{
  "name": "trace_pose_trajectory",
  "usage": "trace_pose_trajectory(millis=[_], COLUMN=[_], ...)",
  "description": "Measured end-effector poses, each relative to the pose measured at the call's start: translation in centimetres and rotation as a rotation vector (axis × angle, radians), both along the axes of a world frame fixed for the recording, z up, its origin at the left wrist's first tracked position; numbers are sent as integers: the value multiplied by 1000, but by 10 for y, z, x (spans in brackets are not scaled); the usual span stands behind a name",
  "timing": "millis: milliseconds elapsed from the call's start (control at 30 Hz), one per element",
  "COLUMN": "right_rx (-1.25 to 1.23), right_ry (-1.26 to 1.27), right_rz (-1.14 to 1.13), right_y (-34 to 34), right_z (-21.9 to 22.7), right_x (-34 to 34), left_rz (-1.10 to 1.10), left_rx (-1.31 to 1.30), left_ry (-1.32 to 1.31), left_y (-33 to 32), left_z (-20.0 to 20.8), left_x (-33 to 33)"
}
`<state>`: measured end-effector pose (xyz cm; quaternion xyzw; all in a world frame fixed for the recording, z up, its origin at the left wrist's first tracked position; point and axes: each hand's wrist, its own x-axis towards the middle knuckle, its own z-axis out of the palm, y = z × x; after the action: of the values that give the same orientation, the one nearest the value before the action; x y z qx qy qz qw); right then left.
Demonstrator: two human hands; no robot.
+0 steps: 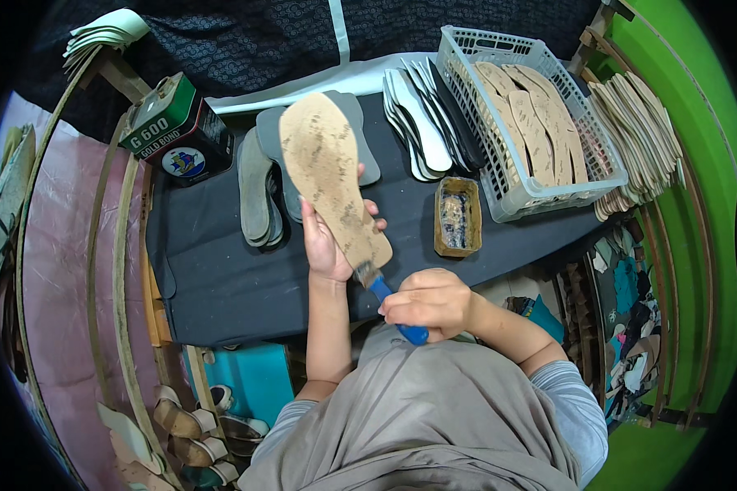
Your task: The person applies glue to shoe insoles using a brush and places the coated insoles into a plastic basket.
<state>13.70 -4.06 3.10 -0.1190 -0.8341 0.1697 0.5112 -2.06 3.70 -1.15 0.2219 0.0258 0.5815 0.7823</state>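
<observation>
A tan insole point(323, 155), sole-shaped and blotched with dark marks, is held up over the table by my left hand point(332, 245). The thumb lies along its left edge and fingertips curl round its right edge. My right hand point(430, 304) is closed round the blue handle of a brush point(379, 286). The brush's bristles meet the narrow lower end of the insole. Behind the insole lie wide grey sheet pieces point(360, 123), partly hidden, beside a stack of grey insoles point(258, 196). A grimy open container point(457, 217) with dark residue inside stands to the right.
A white plastic basket point(540, 196) at the back right holds several tan insoles point(532, 114). White and black sole pieces point(418, 123) lie beside it. A green and black metal can point(180, 131) stands at the back left. Racks with shoe parts point(639, 139) flank the dark-covered table point(213, 286).
</observation>
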Motion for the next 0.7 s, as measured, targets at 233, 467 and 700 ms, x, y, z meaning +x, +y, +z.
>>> trace_pose_trajectory(millis=[233, 467, 700], right_rx=[-383, -286, -115], right_ry=[209, 64, -268], right_rz=[-107, -824, -691], right_y=[2, 7, 22], right_z=[5, 9, -42], right_x=[47, 81, 81], left_rz=[91, 80, 29], left_rx=[24, 18, 51], left_ry=[-74, -9, 6], left_y=[7, -3, -8], left_z=[7, 3, 10], left_x=[-13, -5, 17])
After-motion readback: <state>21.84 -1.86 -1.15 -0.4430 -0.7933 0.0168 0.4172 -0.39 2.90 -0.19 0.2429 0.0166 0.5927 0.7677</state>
